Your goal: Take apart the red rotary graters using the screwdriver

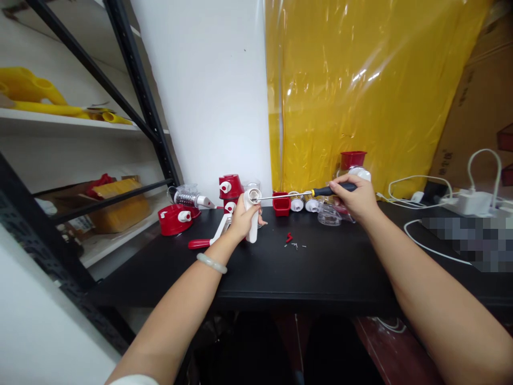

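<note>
My left hand (pixel 243 216) is wrapped round a white plastic grater body (pixel 252 224), its round open end turned to the right. In my right hand (pixel 356 198) is a long screwdriver (pixel 320 191) with a dark handle and yellow collar, held level. The screwdriver's tip reaches into the round opening; what it touches inside is hidden. By my left wrist there is a white crank handle (pixel 218 233) with a red grip. Below the screwdriver, a small red plastic piece (pixel 289 237) and several small screws (pixel 295 246) lie on the black table (pixel 272 275).
Red bases (pixel 174 220) and a grater drum (pixel 188 199) stand at the left. Along the back are a red hopper (pixel 281 204), white round parts (pixel 297 203) and clear plastic pieces (pixel 329 215). A charger with white cables (pixel 473 202) lies right. A shelf rack (pixel 156 133) borders the left.
</note>
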`<action>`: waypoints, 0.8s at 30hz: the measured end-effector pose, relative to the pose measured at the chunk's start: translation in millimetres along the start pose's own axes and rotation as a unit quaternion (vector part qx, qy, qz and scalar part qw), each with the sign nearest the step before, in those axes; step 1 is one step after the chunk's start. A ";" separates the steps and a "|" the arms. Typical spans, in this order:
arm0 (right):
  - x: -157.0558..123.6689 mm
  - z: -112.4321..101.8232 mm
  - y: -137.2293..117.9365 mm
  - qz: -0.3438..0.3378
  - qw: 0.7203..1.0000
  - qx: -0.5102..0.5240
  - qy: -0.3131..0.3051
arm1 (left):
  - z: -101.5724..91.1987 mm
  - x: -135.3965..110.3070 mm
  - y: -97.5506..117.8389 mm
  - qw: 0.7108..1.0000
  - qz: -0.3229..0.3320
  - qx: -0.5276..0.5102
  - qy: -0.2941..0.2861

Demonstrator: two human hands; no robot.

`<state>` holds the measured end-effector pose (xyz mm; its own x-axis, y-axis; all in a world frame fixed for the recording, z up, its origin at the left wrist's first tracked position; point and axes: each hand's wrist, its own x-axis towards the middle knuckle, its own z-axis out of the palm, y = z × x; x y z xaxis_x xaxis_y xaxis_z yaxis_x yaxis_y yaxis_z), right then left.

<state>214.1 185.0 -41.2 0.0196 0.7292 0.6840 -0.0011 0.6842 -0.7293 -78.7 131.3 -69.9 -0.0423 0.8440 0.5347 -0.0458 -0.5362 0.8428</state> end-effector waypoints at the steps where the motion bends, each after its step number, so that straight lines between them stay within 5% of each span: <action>1: -0.2 -0.1 -1.2 -0.003 1.000 0.000 0.001 | 1.2 -0.9 1.4 1.000 -0.002 -0.009 -0.004; 24: -2.8 -0.6 -8.2 -0.018 0.999 -0.034 0.009 | -0.8 0.5 -0.3 0.998 0.029 0.058 0.011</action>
<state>214.7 177.4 -37.2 0.0361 0.7028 0.7104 0.0676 0.7076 -0.7034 -79.5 132.0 -70.0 -0.0638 0.8099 0.5830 0.0730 -0.5789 0.8121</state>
